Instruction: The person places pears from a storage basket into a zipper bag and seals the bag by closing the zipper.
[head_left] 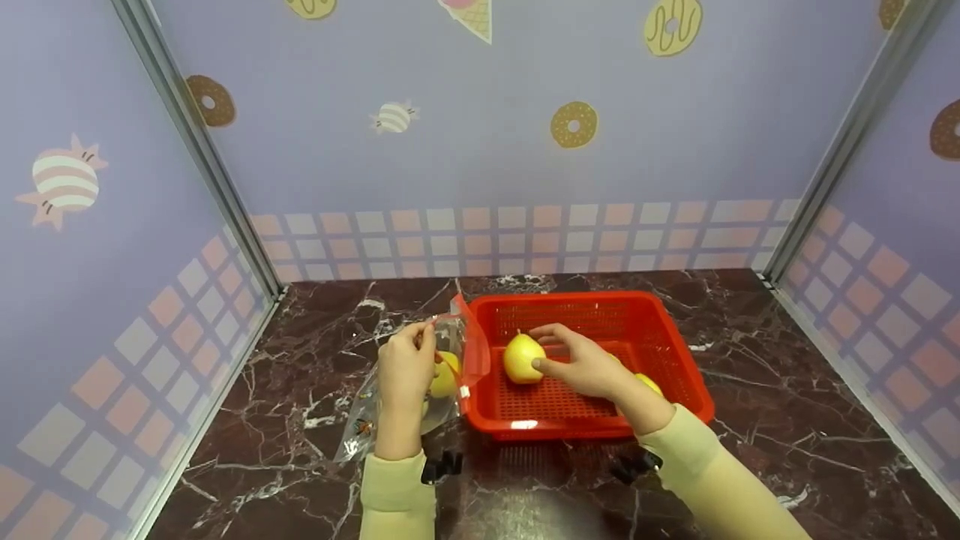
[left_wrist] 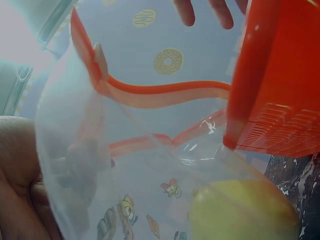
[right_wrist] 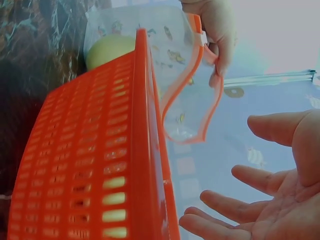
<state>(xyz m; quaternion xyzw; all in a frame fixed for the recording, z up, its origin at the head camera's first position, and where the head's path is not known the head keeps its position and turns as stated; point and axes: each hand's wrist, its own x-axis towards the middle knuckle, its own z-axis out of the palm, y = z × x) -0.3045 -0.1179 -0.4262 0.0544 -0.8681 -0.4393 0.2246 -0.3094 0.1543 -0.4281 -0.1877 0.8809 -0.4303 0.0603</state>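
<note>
My left hand (head_left: 405, 366) pinches the red-edged rim of a clear zip bag (head_left: 360, 429), which stands left of the basket with its mouth gaping. Through the printed plastic shows a yellow pear (left_wrist: 240, 210). Over the red plastic basket (head_left: 577, 432), my right hand (head_left: 589, 365) has its fingers spread; thumb and fingertips overlap another yellow pear (head_left: 523, 361) in the head view. From the right wrist, that palm is bare, with nothing between its fingers. The bag's red zip edge (left_wrist: 170, 89) borders the basket's left rim.
More yellow fruit (head_left: 648, 383) lies at the basket's right side, partly hidden by my right wrist. Everything stands on a dark marbled table (head_left: 277, 420). Patterned panels (head_left: 480, 172) enclose the back and both sides.
</note>
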